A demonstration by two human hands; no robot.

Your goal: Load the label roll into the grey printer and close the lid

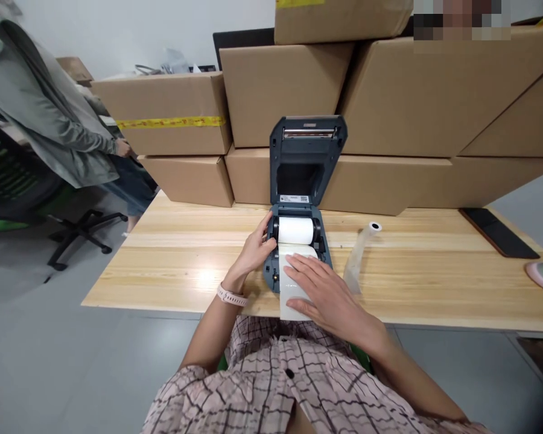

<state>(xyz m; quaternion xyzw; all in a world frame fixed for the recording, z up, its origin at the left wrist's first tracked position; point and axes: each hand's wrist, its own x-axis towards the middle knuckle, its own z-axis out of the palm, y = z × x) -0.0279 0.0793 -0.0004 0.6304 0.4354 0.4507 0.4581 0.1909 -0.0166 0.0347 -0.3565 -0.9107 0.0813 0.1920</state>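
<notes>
Printer (296, 208) wide open, paper (292, 290) hanging out the front

So the printer's on the counter (163, 259), middle of the scene near the near edge, lid (310, 155) tipped up at the far end. There's a fat white roll (295, 231) sitting inside, with the paper running out from it toward the near edge.

Right hand (328, 292) is lying on the paper, fingers (298, 269) stretched out and thumb spread off to the side, not clutching anything. Left hand (256, 244) is against the printer's left side, fingers partly bent, thumb pointing in by the roll. Can't tell if it's really gripping.

Just right of the printer there's a small tube (375, 227) with a loose tail. Boxes (280, 90) stacked along the far side, another person (58, 120) standing far left.
</notes>
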